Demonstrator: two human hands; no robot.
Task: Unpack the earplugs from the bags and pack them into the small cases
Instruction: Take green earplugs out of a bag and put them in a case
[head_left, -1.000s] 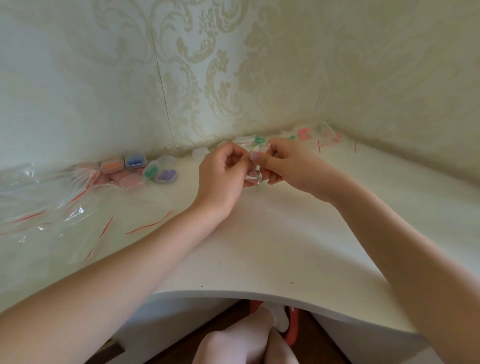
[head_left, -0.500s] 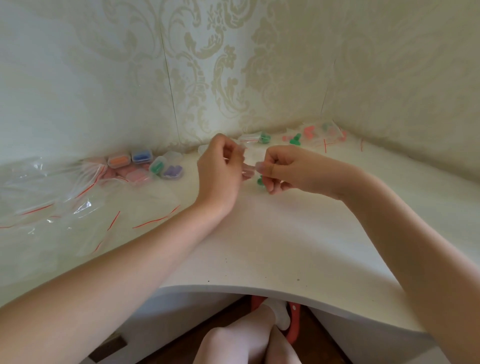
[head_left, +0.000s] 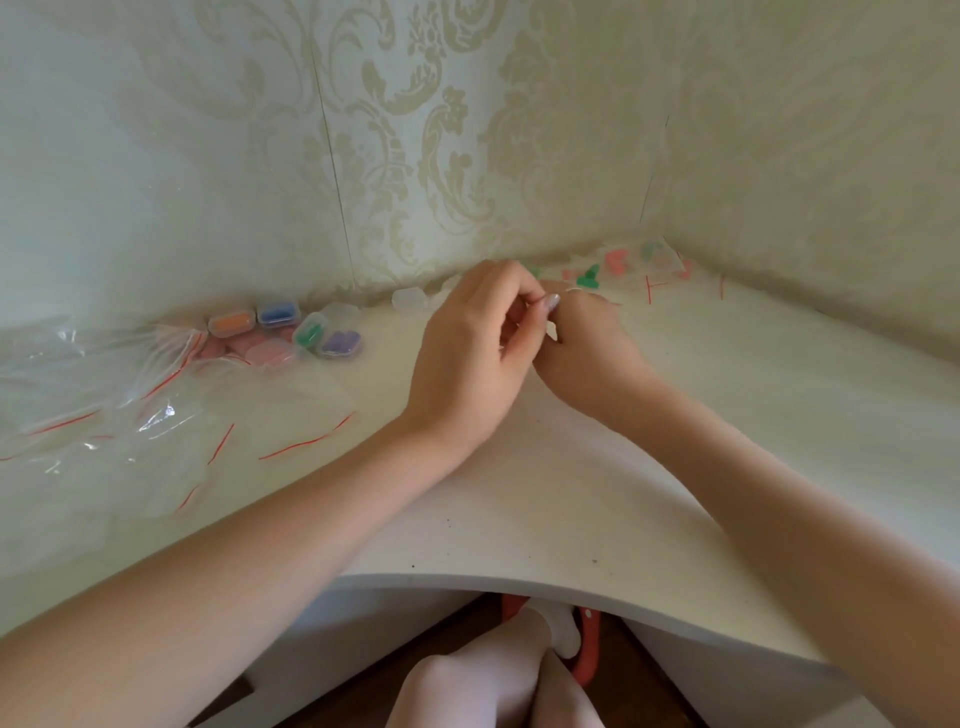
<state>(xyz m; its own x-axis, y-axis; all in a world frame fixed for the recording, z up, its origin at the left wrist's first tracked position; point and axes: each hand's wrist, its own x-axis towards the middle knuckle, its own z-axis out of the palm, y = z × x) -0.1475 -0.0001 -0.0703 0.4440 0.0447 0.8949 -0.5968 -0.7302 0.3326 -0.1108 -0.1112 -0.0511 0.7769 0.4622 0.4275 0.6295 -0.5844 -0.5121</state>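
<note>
My left hand (head_left: 470, 358) and my right hand (head_left: 589, 348) meet above the white desk (head_left: 519, 499), near the back wall. Their fingers are curled and pinch a small clear case (head_left: 551, 330) between them. Only a pale sliver of it shows, and what it contains is hidden. Closed cases with orange (head_left: 231, 322), blue (head_left: 279, 313), green (head_left: 310, 332), purple (head_left: 340, 343) and pink (head_left: 270, 353) earplugs lie at the back left. A bag with pink and green earplugs (head_left: 621, 262) lies in the back corner, and a green earplug (head_left: 588, 276) lies beside it.
Several empty clear zip bags with red strips (head_left: 104, 415) cover the desk's left side. Empty clear cases (head_left: 410, 299) stand along the wall behind my left hand. Wallpapered walls close off the back and right. My knees and a red chair part (head_left: 587, 654) show under the desk's front edge.
Both hands have moved away from me toward the back wall and closed together. The green earplug seen under my right hand half a second ago is now out of sight.
</note>
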